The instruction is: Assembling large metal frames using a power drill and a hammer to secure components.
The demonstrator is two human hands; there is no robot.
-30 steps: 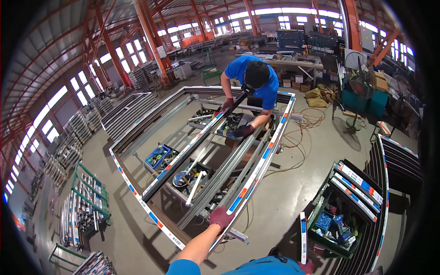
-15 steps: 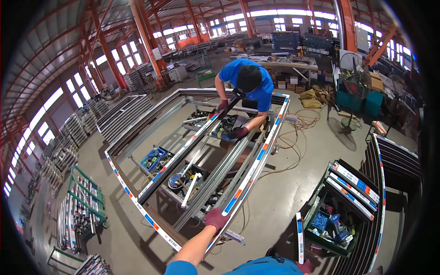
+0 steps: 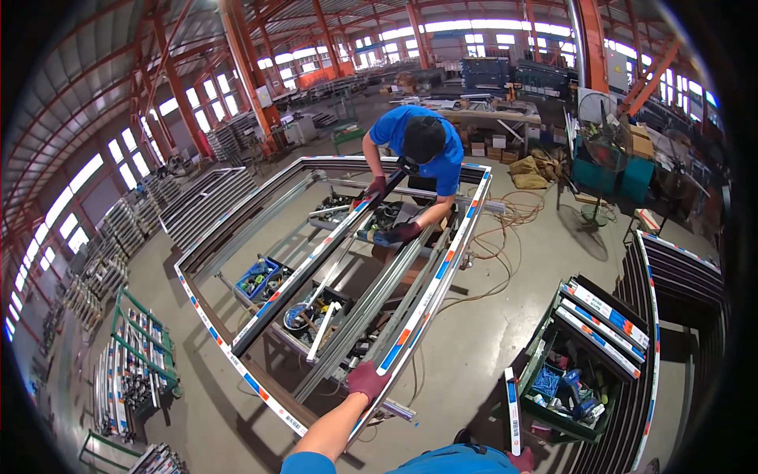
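Observation:
A large window frame (image 3: 260, 385) of dark profiles, with white, blue and orange film along its edges, lies on a stand before me. My left hand (image 3: 368, 381), in a dark red glove, is closed over its near right side bar. At the lower edge, my right hand (image 3: 521, 460), also gloved, grips a short profile piece (image 3: 513, 411) by its lower end. That piece is dark with a white and blue film strip and stands up apart from the frame. Across from me, a co-worker in blue bends over a dark crossbar (image 3: 296, 284) of the frame, both gloved hands at it.
Under the frame are metal rails (image 3: 379, 304), a blue parts bin (image 3: 259, 278) and loose tools. To my right stands a green bin (image 3: 580, 423) with a drill and screws, beside stacked dark frames (image 3: 649, 316). Hoses (image 3: 505, 245) and a fan (image 3: 604, 130) are beyond; a profile cart (image 3: 142, 355) is left.
The whole scene has shifted slightly left in my view. The co-worker's head and arms have moved a little over the crossbar. Both my hands keep their holds.

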